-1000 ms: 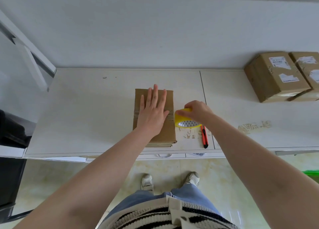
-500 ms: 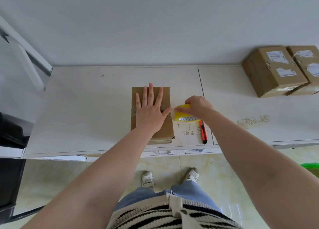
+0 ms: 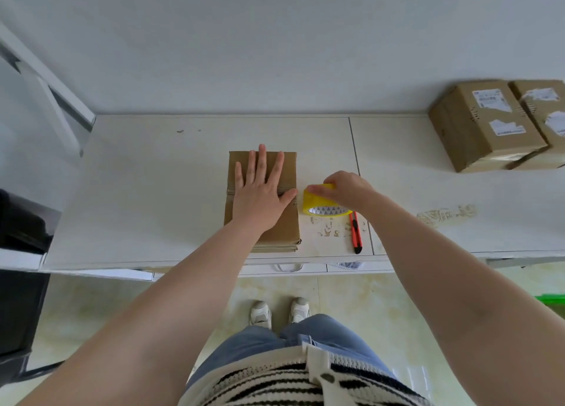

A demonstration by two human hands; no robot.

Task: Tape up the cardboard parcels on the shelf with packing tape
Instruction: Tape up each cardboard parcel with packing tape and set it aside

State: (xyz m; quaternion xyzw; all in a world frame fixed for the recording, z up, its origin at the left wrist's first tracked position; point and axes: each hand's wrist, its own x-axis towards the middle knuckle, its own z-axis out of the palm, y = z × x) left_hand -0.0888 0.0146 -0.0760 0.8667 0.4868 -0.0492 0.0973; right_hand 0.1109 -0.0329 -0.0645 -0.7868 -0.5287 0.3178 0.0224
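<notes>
A small brown cardboard parcel (image 3: 289, 173) lies flat on the white shelf (image 3: 153, 191), a strip of tape across its middle. My left hand (image 3: 260, 188) presses flat on its top with the fingers spread. Just right of the parcel, my right hand (image 3: 345, 188) grips a yellow roll of packing tape (image 3: 321, 204) that stands close to the parcel's right edge. Whether tape runs from the roll to the parcel is too fine to tell.
An orange utility knife (image 3: 356, 233) lies on the shelf right of the roll. Two labelled cardboard boxes (image 3: 486, 124) stand at the back right against the wall. A white slanted frame (image 3: 46, 84) rises at the left. A black object (image 3: 21, 222) sits at the left edge.
The view has shifted slightly. My right hand has carried the tape roll a little to the right, away from the parcel's edge. My left hand stays pressed on the parcel.
</notes>
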